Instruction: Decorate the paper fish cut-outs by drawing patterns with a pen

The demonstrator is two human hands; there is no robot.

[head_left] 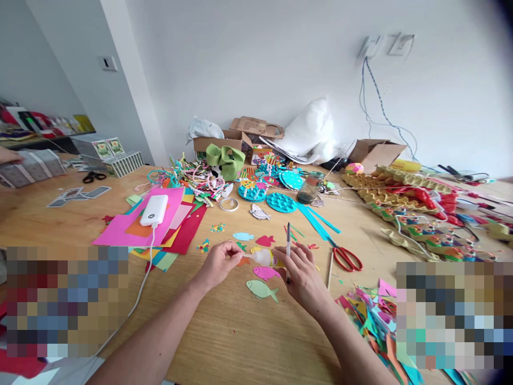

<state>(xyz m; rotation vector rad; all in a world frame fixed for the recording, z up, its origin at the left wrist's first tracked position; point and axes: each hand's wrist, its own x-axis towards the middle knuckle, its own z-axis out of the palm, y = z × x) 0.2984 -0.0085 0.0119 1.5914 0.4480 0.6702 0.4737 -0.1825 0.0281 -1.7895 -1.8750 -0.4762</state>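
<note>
My right hand (301,272) is closed around a small glue bottle (262,257) with a yellow label, and a pen (288,240) stands upright between its fingers. The bottle lies sideways, its nozzle toward my left hand (223,263). The left fingertips pinch together at the nozzle tip; what they hold is too small to make out. Around the hands lie paper fish: a pale green fish (260,289), a pink fish (265,273), a light blue fish (242,236) and a red fish (265,240). An orange one is partly hidden beside the left fingertips.
Red-handled scissors (348,258) and a thin stick (330,271) lie right of my hands. Paper scraps (380,315) heap at the lower right. Coloured sheets (120,227) bear a white power bank (154,210) at left. A glass jar (310,188) stands behind. Another person's hand shows far left.
</note>
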